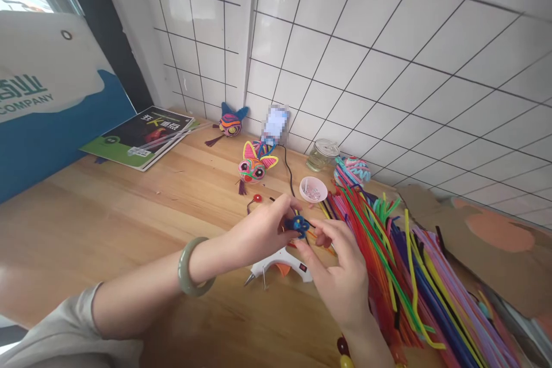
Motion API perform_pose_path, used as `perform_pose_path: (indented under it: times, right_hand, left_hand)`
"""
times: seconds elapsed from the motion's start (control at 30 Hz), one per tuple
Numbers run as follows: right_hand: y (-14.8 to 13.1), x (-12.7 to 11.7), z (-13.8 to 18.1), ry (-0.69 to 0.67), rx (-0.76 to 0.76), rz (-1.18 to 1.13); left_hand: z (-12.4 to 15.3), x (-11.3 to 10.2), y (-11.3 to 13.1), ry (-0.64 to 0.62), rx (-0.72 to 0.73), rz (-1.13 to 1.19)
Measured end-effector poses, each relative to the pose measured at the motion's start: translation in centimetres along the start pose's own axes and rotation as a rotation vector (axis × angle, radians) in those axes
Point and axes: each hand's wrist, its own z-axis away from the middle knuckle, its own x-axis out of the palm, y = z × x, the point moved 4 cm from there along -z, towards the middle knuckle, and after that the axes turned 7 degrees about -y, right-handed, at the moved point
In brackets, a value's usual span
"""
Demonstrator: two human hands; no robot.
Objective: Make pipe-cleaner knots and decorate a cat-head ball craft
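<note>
Above the surface (pixel 194 201), the left hand (pixel 276 225) pinches a small blue fuzzy piece (pixel 299 226); the half-curled right hand (pixel 338 259) is at its right edge, gripping or not, I can't tell.

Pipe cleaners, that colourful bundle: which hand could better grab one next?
Probably the right hand: it is beside the pipe cleaners, while the left hand is farther away, holding the blue piece. The right is at that piece too, though.
</note>
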Motion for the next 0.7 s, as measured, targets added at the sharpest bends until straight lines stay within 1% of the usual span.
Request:
perform_pose_path:
  times: [0.1, 0.17, 0.23, 0.3, 0.5, 0.57, 0.7]
  right_hand:
    - [-1.1, 0.1, -0.1, -0.015, -0.105, 0.069]
    - [-1.3, 0.2, -0.2, -0.030, -0.127, 0.083]
    - [-1.1, 0.1, -0.2, -0.028, -0.122, 0.078]
    - [-0.7, -0.1, -0.2, -0.022, -0.102, 0.066]
    - [0.3, -0.5, -0.3, -0.059, -0.042, 0.043]
    - [0.5, -0.4, -0.3, -0.074, -0.025, 0.035]
    - [0.8, -0.3, -0.2, -0.101, 0.007, 0.023]
  left_hand:
    - [0.2, 0.6, 0.4, -0.024, 0.066, -0.038]
    - [0.2, 0.7, 0.4, -0.033, 0.060, -0.037]
    - [0.2, 0.6, 0.3, -0.050, 0.035, 0.010]
    - [0.1, 0.5, 0.0, -0.057, 0.003, 0.119]
    - [-0.5, -0.1, -0.6, -0.117, -0.096, 0.588]
    - [-0.6, -0.3, -0.6, -0.137, -0.141, 0.658]
    - [-0.8, -0.7, -0.6, -0.166, -0.259, 0.701]
